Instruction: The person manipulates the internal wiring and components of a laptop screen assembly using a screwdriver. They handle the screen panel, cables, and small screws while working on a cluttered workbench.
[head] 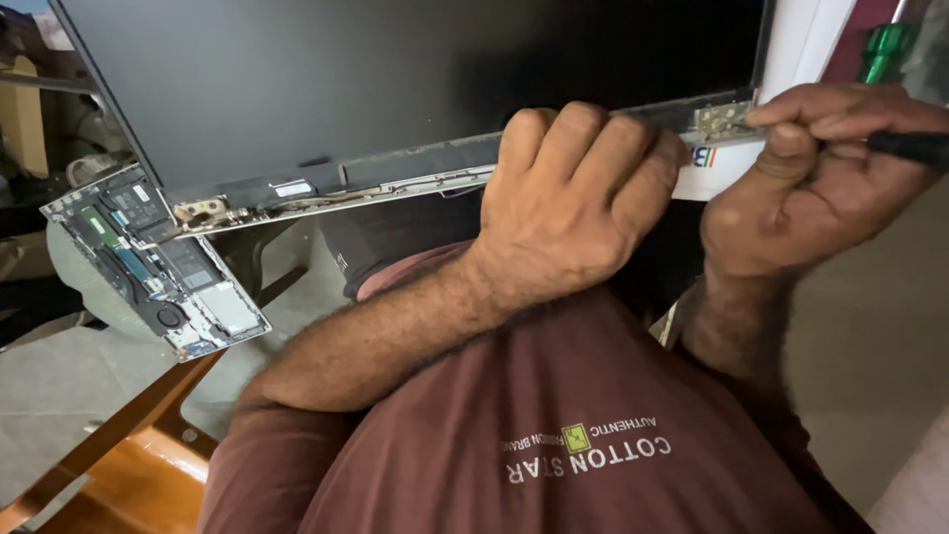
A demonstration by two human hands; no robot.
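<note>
Head view, looking down the wearer's chest. The left hand [578, 203] is curled into a near fist, its fingers wrapped over the lower edge of a detached laptop screen panel [395, 79], a large dark rectangle tilted across the top of the frame. The right hand [811, 183] is closed, thumb and fingers pinched around the dark shaft of a screwdriver [905, 146] whose green translucent handle [885, 49] shows at the upper right; the fingertips lie just beside the panel's right metal hinge bracket [725, 119]. A second hinge bracket [203, 211] shows at the panel's lower left corner, with a small white label [293, 188] on the hinge strip beside it. An opened laptop base [158, 262] with exposed boards lies below the left corner. A maroon shirt [554, 435] bearing white lettering and a small green square fills the foreground, and a wooden frame [129, 465] occupies the lower left.
</note>
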